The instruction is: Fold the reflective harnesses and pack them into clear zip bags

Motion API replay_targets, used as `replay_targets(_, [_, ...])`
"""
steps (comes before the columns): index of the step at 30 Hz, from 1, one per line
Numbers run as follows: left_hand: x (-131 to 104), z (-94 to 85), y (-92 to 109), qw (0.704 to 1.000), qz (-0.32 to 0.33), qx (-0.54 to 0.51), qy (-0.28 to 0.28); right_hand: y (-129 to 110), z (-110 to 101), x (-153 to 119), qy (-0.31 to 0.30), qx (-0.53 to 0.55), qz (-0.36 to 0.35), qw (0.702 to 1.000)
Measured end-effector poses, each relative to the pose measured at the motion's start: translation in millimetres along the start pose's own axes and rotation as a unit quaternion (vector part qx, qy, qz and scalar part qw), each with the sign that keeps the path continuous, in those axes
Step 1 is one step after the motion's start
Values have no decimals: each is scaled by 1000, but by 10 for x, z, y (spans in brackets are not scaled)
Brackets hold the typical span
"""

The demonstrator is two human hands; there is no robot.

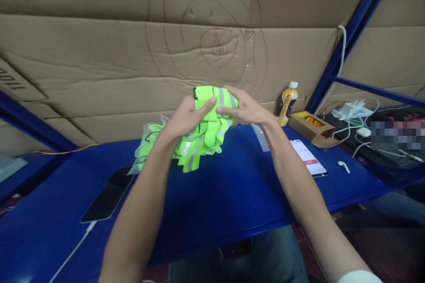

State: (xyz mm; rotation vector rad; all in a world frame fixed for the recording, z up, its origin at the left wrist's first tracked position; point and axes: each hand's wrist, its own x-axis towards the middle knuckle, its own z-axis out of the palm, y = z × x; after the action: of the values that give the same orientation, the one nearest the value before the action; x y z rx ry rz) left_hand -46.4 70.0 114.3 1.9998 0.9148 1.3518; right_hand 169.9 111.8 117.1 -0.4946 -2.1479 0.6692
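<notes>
In the head view, both hands, left [186,118] and right [248,106], close thumb-over-fingers around bright straps [212,131] held above the counter [219,199]. The step looks like handling this bunch; its dangling ends seem to call for a steady two-handed grip. A clear bag [135,168] contains similar straps; an open box [327,134] holds small orange things, too small to identify.

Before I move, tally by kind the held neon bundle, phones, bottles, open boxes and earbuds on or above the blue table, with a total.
Held neon bundle: 1
Phones, a dark phone and a lit phone: 2
Bottle: 1
Open box: 1
White earbud: 1
Total: 6
</notes>
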Motion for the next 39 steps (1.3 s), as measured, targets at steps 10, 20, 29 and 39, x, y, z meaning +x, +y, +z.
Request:
replay_targets(10, [-21,67,-77,991,-92,-97,-10,77,100,17,54,66,36,996])
replay_targets(20, [50,-75,-2,941,-201,-271,-27,-11,153,44,137,-90,-104,981])
replay_targets(29, [5,-266,-14,954,-164,-249,6,-78,106,29,0,-37,-170,985])
replay_targets(39, [-56,-160,85,996,-12,-69,-47,-18,-2,-68,-5,66,30,997])
